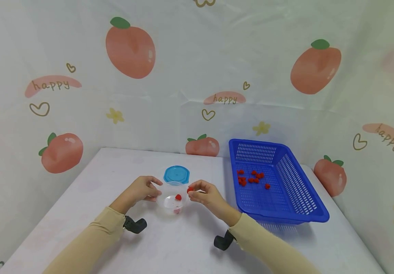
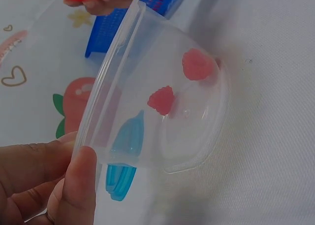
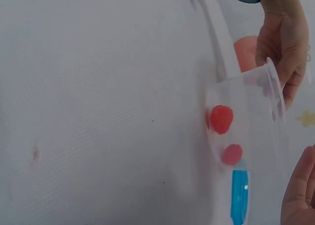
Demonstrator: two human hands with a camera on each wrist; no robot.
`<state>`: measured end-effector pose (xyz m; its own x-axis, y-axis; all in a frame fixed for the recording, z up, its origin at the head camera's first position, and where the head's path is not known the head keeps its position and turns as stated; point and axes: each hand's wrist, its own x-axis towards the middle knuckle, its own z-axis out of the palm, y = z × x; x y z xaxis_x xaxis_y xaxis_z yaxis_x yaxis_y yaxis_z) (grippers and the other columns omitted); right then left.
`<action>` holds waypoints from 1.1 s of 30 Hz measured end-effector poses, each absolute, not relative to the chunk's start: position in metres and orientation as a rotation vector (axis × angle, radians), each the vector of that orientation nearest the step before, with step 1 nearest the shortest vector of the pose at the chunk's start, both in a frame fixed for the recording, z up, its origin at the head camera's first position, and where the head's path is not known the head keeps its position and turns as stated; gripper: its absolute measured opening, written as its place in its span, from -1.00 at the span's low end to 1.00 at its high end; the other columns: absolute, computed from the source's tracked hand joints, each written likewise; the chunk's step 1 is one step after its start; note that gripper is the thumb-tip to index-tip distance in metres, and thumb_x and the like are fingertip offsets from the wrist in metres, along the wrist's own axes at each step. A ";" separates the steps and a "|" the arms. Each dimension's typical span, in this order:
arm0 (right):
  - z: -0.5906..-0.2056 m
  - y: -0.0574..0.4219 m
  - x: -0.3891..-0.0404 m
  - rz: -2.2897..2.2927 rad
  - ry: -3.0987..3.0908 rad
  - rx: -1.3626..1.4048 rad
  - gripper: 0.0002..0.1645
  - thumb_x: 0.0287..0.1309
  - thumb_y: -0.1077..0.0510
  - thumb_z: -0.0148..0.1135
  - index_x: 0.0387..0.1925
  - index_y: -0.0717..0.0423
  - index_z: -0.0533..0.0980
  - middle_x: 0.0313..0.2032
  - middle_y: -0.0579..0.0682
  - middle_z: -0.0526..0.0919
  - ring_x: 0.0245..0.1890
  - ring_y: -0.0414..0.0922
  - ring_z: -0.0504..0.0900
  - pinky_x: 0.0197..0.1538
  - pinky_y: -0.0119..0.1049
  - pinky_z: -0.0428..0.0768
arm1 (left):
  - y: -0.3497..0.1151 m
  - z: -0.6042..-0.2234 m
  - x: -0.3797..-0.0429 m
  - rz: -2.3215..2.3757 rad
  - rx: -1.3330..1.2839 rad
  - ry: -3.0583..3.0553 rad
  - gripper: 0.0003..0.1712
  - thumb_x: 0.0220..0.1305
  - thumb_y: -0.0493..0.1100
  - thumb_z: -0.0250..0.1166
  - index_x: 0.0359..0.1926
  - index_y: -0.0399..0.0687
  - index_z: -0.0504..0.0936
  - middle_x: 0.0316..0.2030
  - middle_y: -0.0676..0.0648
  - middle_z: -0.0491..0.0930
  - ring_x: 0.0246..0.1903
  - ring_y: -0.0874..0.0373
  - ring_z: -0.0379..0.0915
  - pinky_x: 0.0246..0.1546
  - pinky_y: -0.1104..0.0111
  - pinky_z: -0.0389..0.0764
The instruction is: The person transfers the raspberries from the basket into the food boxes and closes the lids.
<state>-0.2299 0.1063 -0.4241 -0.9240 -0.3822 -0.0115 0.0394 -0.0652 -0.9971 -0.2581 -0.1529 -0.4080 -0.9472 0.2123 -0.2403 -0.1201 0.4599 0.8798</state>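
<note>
A clear plastic bowl [image 1: 165, 207] stands on the white table with two red raspberries in it, one [image 2: 161, 100] near the middle and another [image 2: 198, 64] by the wall. My left hand [image 1: 143, 189] grips the bowl's rim on its left side, thumb against the outer wall. At the right rim, my right hand [image 1: 208, 196] pinches another raspberry [image 1: 190, 190] between thumb and fingers. In the right wrist view only part of the right hand [image 3: 299, 198] shows, and its raspberry is hidden there. A translucent blue lid [image 1: 176, 174] lies just behind the bowl.
To the right stands a blue slotted plastic basket [image 1: 286, 217], with several red raspberries [image 1: 256, 177] spread over its left part. Behind the table hangs a white cloth [image 1: 169, 83] printed with fruit. Black camera mounts [image 1: 135, 225] sit at both wrists.
</note>
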 end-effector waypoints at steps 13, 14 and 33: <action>-0.433 0.101 -0.236 -1.959 2.062 -0.311 -0.63 0.18 0.21 0.31 -0.04 0.34 0.48 -0.15 0.04 0.61 -0.20 -0.18 0.61 0.00 -0.29 0.66 | -0.153 -0.407 -0.258 1.479 0.083 2.401 -0.53 0.18 -0.36 0.33 0.11 -0.39 0.47 -0.44 -0.13 0.53 -0.55 0.17 0.50 -0.41 0.40 0.68; -0.433 0.101 -0.237 -1.953 2.068 -0.306 -0.63 0.17 0.21 0.32 -0.04 0.34 0.48 -0.15 0.05 0.61 -0.20 -0.18 0.61 0.00 -0.29 0.66 | -0.153 -0.407 -0.257 1.482 0.080 2.399 -0.53 0.17 -0.36 0.33 0.11 -0.38 0.47 -0.44 -0.13 0.52 -0.55 0.17 0.50 -0.41 0.40 0.68; -0.436 0.095 -0.240 -1.840 2.189 -0.326 -0.67 0.13 0.22 0.34 -0.08 0.29 0.53 -0.19 0.00 0.63 -0.27 -0.18 0.60 -0.08 -0.35 0.65 | -0.153 -0.408 -0.260 1.460 0.049 2.411 -0.54 0.17 -0.35 0.34 0.10 -0.36 0.48 -0.43 -0.14 0.53 -0.56 0.16 0.52 -0.41 0.41 0.68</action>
